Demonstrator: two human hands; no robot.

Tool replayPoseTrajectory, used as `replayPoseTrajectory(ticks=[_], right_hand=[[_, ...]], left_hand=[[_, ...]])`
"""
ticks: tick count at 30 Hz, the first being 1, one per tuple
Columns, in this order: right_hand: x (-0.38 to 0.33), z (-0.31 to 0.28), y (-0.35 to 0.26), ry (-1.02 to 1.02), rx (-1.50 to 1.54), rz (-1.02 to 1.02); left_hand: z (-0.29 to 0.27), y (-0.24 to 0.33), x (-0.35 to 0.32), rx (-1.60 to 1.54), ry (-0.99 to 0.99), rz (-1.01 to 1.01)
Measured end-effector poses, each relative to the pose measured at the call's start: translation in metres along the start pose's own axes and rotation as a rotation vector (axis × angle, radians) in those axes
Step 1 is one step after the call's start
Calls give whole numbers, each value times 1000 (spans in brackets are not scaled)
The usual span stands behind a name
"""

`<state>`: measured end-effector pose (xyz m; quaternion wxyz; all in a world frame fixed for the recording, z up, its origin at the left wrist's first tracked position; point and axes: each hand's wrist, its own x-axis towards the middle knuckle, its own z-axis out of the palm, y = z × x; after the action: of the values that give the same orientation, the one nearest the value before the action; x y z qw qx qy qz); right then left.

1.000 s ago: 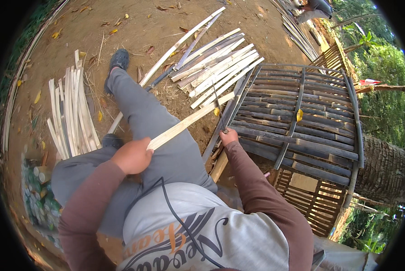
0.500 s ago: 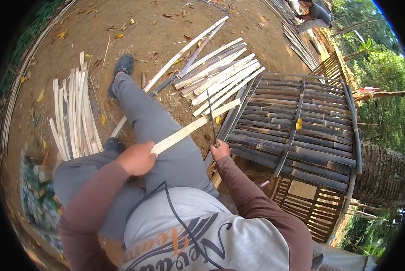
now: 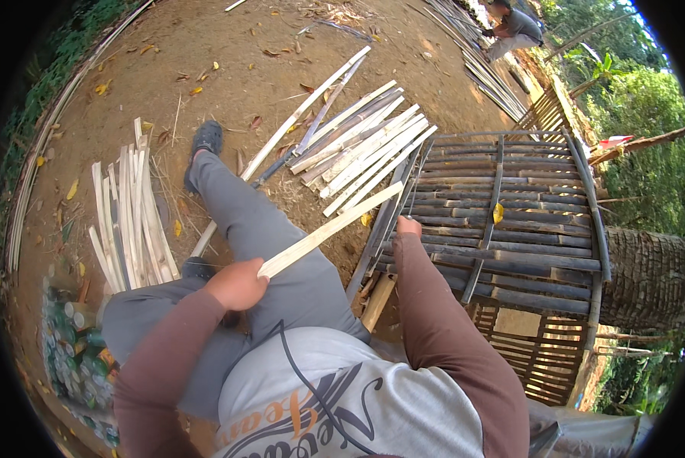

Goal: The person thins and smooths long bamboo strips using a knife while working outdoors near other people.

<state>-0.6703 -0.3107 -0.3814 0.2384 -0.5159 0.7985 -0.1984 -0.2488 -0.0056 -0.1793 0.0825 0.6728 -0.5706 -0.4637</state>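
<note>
My left hand [image 3: 237,285] is closed round the near end of a pale split bamboo slat [image 3: 331,231], which slants up and away to the right across my thigh. My right hand [image 3: 408,226] is stretched forward to the near-left edge of the bamboo bench [image 3: 502,246], just beyond the slat's far end. Its fingers are closed on a long, thin-bladed knife [image 3: 412,203]; only a narrow sliver of the blade shows, and the handle is hidden by the hand.
Split slats [image 3: 132,217] lie in a bundle on the left, and another pile [image 3: 373,153] lies ahead. Bottles [image 3: 75,336] are stacked at lower left. A tree trunk [image 3: 647,286] stands right of the bench. Another person [image 3: 514,32] crouches at far right beside long poles.
My right hand has moved forward and right with the knife, away from the slat, to the bench's edge. My left hand still grips the slat in nearly the same place.
</note>
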Motion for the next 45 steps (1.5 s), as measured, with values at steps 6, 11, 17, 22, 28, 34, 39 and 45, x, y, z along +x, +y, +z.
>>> replayPoseTrajectory(ticks=[6,11,17,22,28,34,39,45], right_hand=[[-48,-18,11,-126,72,-286],[-129,-32,19,-341,-70,-407],[-126,-35,26,-439,-131,-323],[-42,-20,63,-259,-216,-151],[-46,-19,-13,-209,-5,-164],[-153,-39,-46,-464,-179,-521],[-119,-16,10,-567,-81,-351],[-90,-11,-13,-390,-225,-468]], left_hand=[[-7,15,-6,46,-11,-49],[-10,17,-11,93,3,-84],[-24,7,-24,103,-26,-106],[-27,16,-18,174,-54,-109],[-13,5,-5,92,-11,-101],[-16,18,-1,73,-73,-123],[-8,7,9,-7,-112,-79],[-9,14,26,-110,-99,-102]])
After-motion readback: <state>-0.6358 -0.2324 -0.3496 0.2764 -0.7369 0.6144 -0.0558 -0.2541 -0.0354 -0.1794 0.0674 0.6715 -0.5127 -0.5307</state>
